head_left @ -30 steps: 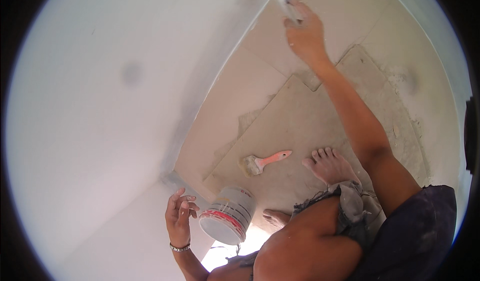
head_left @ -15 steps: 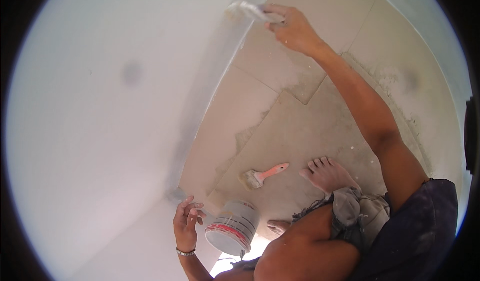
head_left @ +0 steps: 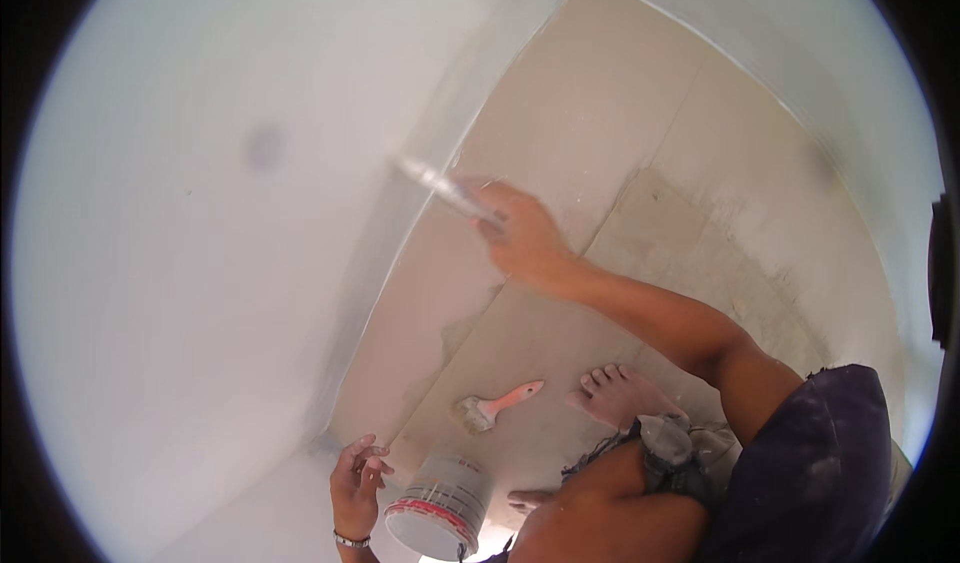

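My right hand (head_left: 522,238) is closed round a paintbrush (head_left: 440,185) with a pale, shiny front end. The brush is smeared by motion; its tip is at the grey band (head_left: 345,348) along the foot of the white wall. I cannot tell whether the tip touches. My left hand (head_left: 355,483) is raised by the near corner, beside a grey bucket (head_left: 447,498) with a red stripe. Its fingers are bent, apart and smudged with white, and nothing shows in them. A bracelet circles that wrist. Between bucket and foot, a second paintbrush (head_left: 500,405) with an orange-pink handle lies on the floor.
The white wall (head_left: 220,293) rises on the left and meets another wall (head_left: 760,23) at the far corner. Beige floor tiles (head_left: 590,83) border a dusty grey sheet (head_left: 560,348) under my bare foot (head_left: 625,393). My bent knee (head_left: 610,503) is close to the bucket.
My right hand has come nearer along the wall's foot with the paintbrush, and its elbow is more bent. My left hand remains by the bucket. The whole view has shifted somewhat.
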Action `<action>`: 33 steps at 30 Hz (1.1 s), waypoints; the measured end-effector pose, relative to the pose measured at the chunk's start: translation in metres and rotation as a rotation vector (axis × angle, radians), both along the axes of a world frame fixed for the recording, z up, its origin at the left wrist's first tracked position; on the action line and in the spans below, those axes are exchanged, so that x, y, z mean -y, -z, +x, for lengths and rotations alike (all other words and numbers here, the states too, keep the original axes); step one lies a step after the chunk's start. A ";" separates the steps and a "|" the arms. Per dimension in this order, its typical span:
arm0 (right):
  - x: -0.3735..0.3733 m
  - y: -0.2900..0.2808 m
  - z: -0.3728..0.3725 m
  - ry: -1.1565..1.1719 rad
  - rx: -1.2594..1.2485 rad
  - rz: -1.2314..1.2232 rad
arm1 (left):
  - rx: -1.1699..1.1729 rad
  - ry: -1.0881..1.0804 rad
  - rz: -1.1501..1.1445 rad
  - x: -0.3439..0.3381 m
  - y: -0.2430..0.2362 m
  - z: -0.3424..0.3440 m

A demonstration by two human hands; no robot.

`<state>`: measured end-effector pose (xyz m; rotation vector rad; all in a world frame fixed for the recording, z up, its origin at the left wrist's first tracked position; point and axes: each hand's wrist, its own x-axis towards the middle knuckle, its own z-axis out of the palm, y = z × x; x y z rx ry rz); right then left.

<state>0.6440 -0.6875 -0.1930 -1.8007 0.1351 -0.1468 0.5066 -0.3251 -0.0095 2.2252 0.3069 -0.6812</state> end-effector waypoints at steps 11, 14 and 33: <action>0.058 0.065 0.057 0.432 0.123 -0.359 | -0.044 0.022 0.047 -0.005 0.011 -0.003; -0.055 0.040 0.001 0.095 0.017 -0.112 | -0.046 0.068 0.004 0.008 0.011 0.004; -0.112 0.075 -0.014 0.240 0.073 -0.225 | 0.042 -0.124 0.023 -0.055 -0.029 -0.059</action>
